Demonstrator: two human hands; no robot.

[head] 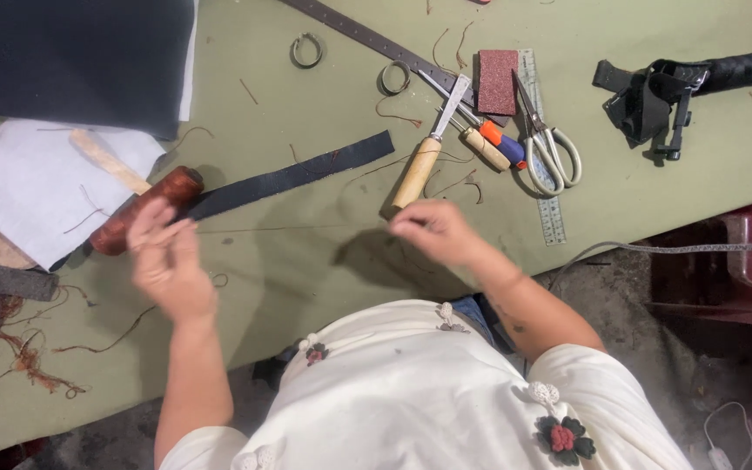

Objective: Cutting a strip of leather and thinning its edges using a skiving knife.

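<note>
My left hand (165,261) hovers over the green table (306,261), blurred, fingers pinched on one end of a thin brown thread (298,229). The thread runs taut to my right hand (435,231), whose fingertips are pinched on its other end. Just beyond my left hand lies a brown thread spool (154,204), and a dark leather strap (293,177) stretches from it toward the right. A wooden-handled knife (424,157) lies just past my right hand.
Scissors (546,144), a metal ruler (543,148), a maroon sanding block (498,81), an orange-and-blue tool (502,144), two metal rings (306,50), a long dark strap (367,36), black cloth (71,61), white paper (41,187), a black sheath (698,83), thread scraps (23,357).
</note>
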